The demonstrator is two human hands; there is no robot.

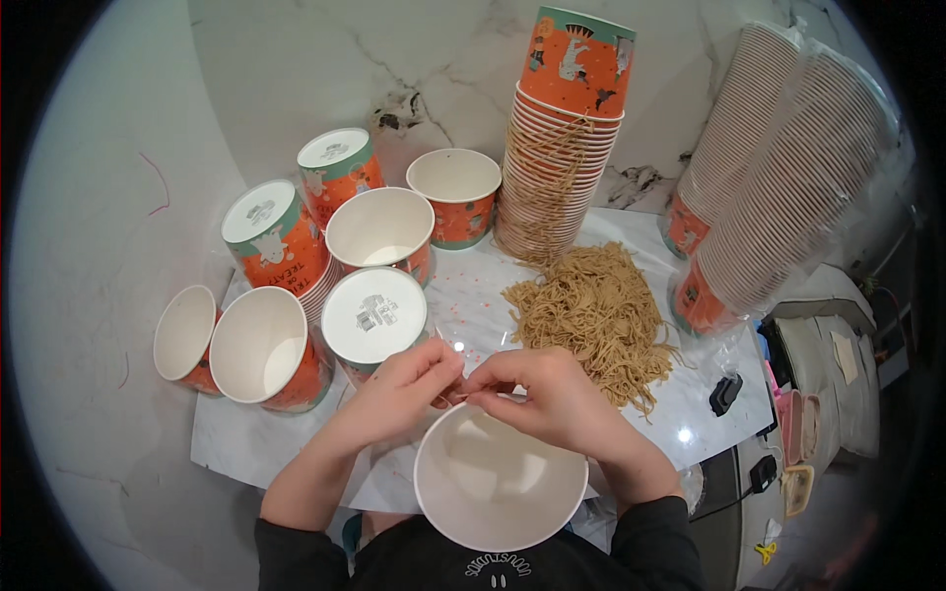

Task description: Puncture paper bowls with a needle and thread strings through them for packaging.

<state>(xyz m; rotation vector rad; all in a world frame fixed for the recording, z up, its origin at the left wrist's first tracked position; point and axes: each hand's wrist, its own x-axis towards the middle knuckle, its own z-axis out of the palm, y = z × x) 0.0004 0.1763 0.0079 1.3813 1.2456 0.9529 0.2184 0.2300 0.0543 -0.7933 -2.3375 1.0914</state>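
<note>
The paper bucket point(501, 478) opens upward in front of our body, at the near edge of the worktop point(236, 443). At its far rim our left hand point(414, 379) and right hand point(537, 386) meet, fingers drawn narrow in a pinch; we cannot tell what lies between them. Beyond the right hand we have a heap of tan cord point(596, 315), with a tall bucket stack point(560, 163) behind, toward the far edge. Upturned and open buckets point(374, 310) crowd the left edge; plastic-wrapped stacks point(788, 187) stand at the far right corner.
</note>
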